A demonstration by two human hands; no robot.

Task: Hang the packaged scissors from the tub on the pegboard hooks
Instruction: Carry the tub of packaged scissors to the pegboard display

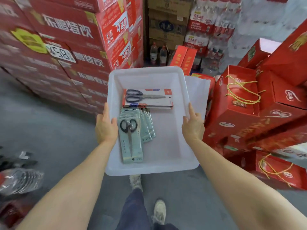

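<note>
I carry a white plastic tub (167, 146) in front of me at waist height. My left hand (105, 127) grips its left rim, thumb inside the tub. On the right rim my right hand (192, 126) holds the same way. Inside lie several packaged scissors: a fanned stack in grey-green cards (132, 136) near my left hand, and a stack in white-and-red cards (147, 98) across the far half, black-handled scissors on top. No pegboard or hooks are in view.
Tall stacks of red drink cartons (69, 52) wall the left side. Red gift boxes with yellow cord handles (245, 103) pile up on the right. Shrink-wrapped bottles (207, 30) stand ahead. Grey floor (49, 130) runs below; my legs and shoes (159, 211) show under the tub.
</note>
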